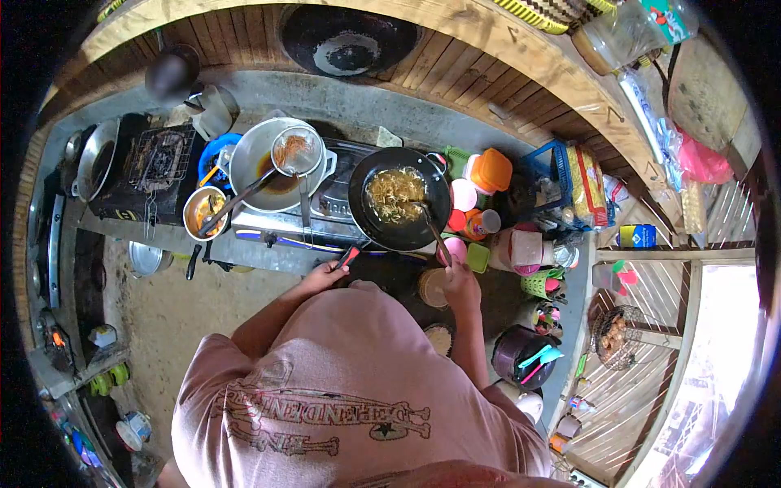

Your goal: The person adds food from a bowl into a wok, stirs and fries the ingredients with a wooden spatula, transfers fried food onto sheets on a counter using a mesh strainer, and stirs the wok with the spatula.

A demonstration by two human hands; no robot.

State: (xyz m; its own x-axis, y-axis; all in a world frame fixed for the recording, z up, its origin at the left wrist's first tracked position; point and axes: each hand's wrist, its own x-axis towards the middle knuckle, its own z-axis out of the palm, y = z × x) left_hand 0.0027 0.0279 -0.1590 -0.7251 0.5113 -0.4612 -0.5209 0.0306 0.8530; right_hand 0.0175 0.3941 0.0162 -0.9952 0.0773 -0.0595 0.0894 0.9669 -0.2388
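Observation:
My left hand (323, 277) is closed around the red and black handle of a dark wok (376, 229) on the gas stove (264, 225). Shredded food in a yellowish liquid (397, 193) lies in the wok. In my right hand (460, 288) is a long brown-handled spatula (437, 233), its lower end in the food by the wok's right side. Left of the wok, a wire strainer (298, 153) with brown bits rests across a large metal pot (244, 146) holding dark liquid. A small pan (194, 218) with orange contents and a ladle (229, 206) are beside the pot.
Colourful jars and tubs, including an orange-lidded one (491, 171), crowd the right of the wok. Beyond them is a blue basket (547, 180). A blackened grill (159, 159) stands far left; another wok (350, 39) hangs on the wall. A dark purple pot (519, 358) sits at my right.

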